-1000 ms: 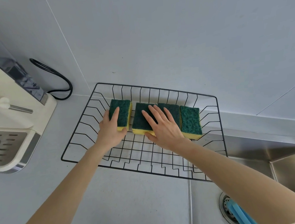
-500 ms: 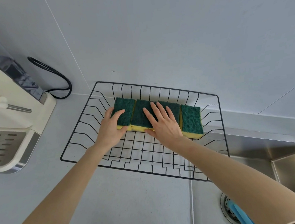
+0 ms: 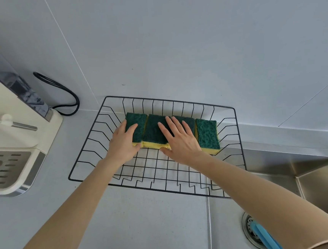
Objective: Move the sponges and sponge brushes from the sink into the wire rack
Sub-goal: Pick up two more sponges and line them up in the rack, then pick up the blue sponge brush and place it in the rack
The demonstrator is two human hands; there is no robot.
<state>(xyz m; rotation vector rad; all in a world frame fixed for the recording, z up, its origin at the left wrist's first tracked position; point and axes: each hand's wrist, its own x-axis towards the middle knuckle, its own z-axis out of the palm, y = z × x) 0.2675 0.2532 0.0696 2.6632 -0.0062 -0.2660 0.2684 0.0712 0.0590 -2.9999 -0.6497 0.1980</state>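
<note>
Several green-topped yellow sponges lie side by side along the back of the black wire rack [image 3: 85, 143]. My left hand [image 3: 124, 143] rests against the leftmost sponge [image 3: 137, 119], fingers on its top and left edge. Flat on the two middle sponges [image 3: 152, 129] lies my right hand [image 3: 180, 140], fingers spread. The rightmost sponge [image 3: 207, 133] is untouched. A blue sponge brush handle [image 3: 265, 238] lies over the drain in the sink [image 3: 321, 182] at the lower right, partly hidden by my right forearm.
A cream countertop appliance [image 3: 12, 149] with a spout stands at the left, its black cable [image 3: 65, 93] looping against the wall. The rack's right side overhangs the steel sink. Grey countertop [image 3: 128, 226] lies in front of the rack.
My left hand has pushed the leftmost sponge to the right until it touches the middle sponges. The right hand has stayed flat on the middle sponges.
</note>
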